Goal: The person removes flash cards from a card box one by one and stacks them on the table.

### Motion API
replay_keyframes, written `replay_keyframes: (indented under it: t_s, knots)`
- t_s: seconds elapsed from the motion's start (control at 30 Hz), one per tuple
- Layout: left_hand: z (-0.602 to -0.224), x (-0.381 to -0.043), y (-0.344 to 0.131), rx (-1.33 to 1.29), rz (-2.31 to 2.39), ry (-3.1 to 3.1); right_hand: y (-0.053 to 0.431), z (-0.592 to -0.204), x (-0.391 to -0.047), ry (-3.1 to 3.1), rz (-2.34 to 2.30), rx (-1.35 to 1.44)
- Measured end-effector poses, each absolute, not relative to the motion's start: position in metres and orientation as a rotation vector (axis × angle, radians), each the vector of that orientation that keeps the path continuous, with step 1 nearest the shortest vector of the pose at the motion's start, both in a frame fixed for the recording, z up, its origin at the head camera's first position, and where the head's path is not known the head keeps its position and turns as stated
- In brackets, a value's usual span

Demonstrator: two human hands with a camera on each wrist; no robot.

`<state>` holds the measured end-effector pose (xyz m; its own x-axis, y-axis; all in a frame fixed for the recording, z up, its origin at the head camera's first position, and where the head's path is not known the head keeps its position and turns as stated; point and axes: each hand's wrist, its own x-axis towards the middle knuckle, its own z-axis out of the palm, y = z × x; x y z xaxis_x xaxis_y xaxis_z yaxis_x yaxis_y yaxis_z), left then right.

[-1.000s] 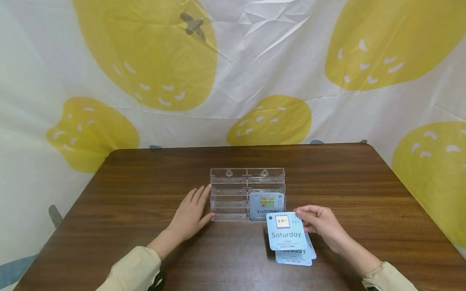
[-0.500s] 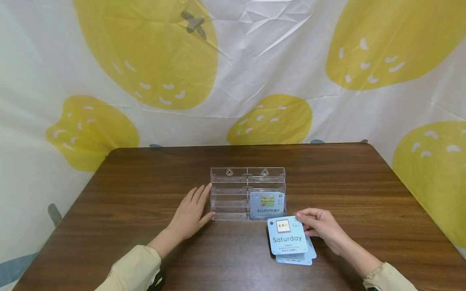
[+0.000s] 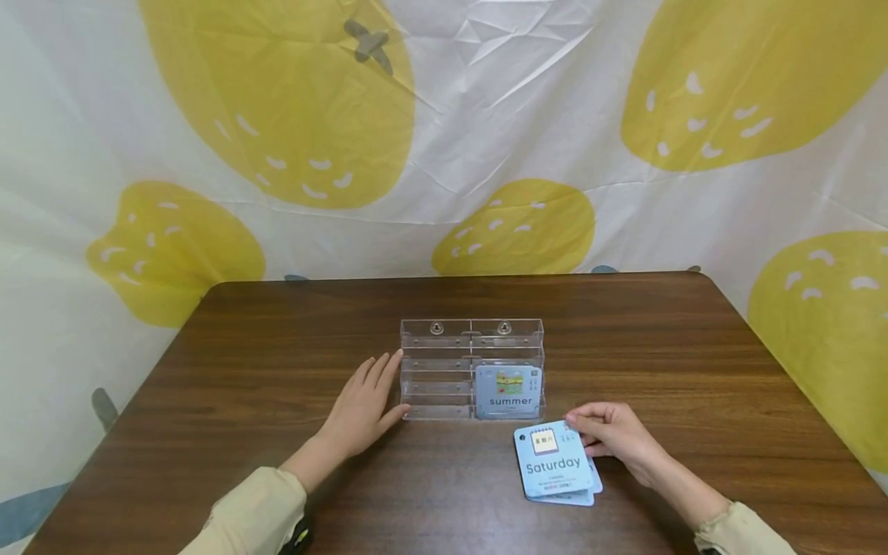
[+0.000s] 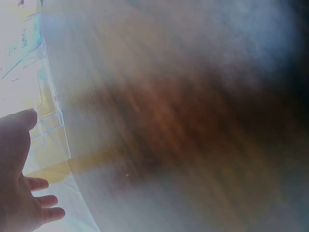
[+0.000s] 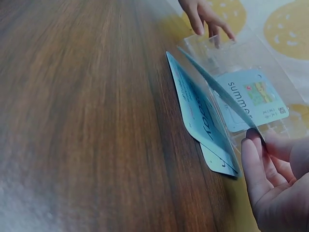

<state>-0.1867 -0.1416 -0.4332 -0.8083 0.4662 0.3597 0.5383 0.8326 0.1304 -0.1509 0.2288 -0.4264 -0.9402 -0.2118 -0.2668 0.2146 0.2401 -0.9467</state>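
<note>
My right hand [image 3: 617,441] pinches the upper right corner of a light blue "Saturday" flash card [image 3: 553,472] between thumb and fingers. In the right wrist view that flash card is nearly edge-on, tilted above other blue flash cards [image 5: 195,104] lying on the table. Those lower cards are mostly covered in the head view. A clear plastic card rack [image 3: 437,412] with two columns of tiered pockets stands in the middle. A "summer" card [image 3: 509,401] sits in its right column, at the front. My left hand [image 3: 359,416] touches the rack's left side with straight fingers.
The dark wooden table [image 3: 243,362] extends around the rack, with its far edge [image 3: 333,282] beyond it. Behind hangs a white cloth [image 3: 486,139] with large yellow fruit prints.
My right hand has moved slightly down and toward me with the Saturday card, which covers more of the cards below. The left hand and the rack have stayed in place.
</note>
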Motion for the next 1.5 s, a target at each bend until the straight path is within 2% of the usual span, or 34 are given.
replay_keyframes:
  t_s: [1.5]
  knots:
    - [-0.432, -0.186, -0.142, -0.740, -0.331, -2.735, 0.228, -0.416, -0.150, 2.483, -1.478, 0.077]
